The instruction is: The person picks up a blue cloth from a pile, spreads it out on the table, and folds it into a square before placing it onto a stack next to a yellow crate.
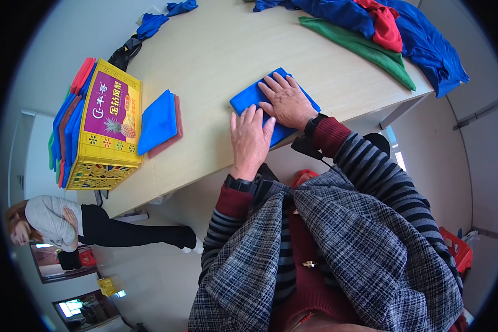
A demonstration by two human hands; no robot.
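Left hand (250, 141): flat, fingers spread, on the near edge of the folded blue cloth (248, 98).
Right hand (286, 101): flat, pressing its middle.
Risk: cloth seems near the table (216, 50) edge; a push might slide it off.

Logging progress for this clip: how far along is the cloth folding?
Done: folded cloths stacked on the table, more standing in the yellow crate. In hand: the left hand and right hand press flat on a folded blue cloth at the table edge. Left: a loose pile of blue, red and green cloths at the far corner, unfolded.
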